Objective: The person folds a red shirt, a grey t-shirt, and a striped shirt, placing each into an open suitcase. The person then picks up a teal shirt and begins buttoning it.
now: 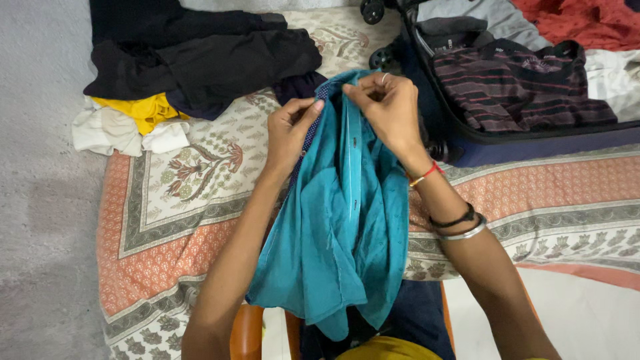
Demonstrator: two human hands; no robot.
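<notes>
A teal button-front shirt (340,227) hangs between my two hands, over the near edge of a patterned bedspread (187,200). My left hand (291,130) pinches the shirt's upper left edge, where a dark dotted lining shows. Fingers of my right hand (387,107) are closed on the top of the placket near the collar. The right wrist carries a red thread, a black band and a silver bangle. The shirt's lower part drapes down toward my lap.
A heap of black, yellow and white clothes (180,67) lies at the back left of the bedspread. An open dark suitcase (533,143) holding a striped maroon top and other garments sits at the back right. Grey floor runs along the left.
</notes>
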